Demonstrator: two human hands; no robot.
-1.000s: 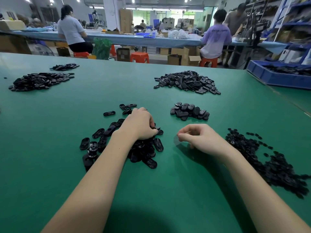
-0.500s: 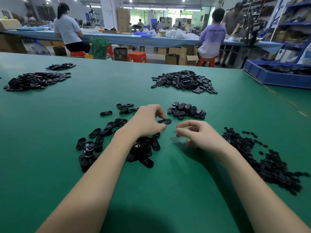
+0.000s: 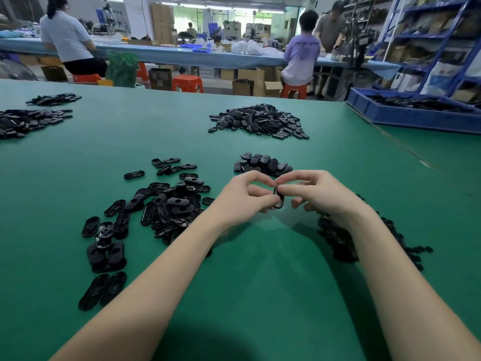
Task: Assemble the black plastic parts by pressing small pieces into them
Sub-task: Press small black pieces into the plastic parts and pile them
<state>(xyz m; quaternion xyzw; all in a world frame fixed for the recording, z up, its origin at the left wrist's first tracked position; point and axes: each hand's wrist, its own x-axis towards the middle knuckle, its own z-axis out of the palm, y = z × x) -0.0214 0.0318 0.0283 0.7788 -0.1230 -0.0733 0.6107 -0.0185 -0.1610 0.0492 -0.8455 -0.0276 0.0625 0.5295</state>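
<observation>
From the head view, both hands meet above the green table. The left hand and right hand each curl fingers round one black oval part, held on edge between them, clear of the table. The right thumb presses on its upper end, which I judge to be a small piece going in (the piece itself is too small to see).

The job looks barely dented. A small pile just beyond the hands is probably the finished parts, about a dozen or so. The loose pile beside the left arm holds several dozen parts, too tangled to count exactly. The pile of small pieces under the right arm is partly hidden, and too fine to count.

Further off lie three more heaps: a big heap at centre, and two at far left. A blue tray at right holds more black parts. In all, six piles on the table, one part in hand.
</observation>
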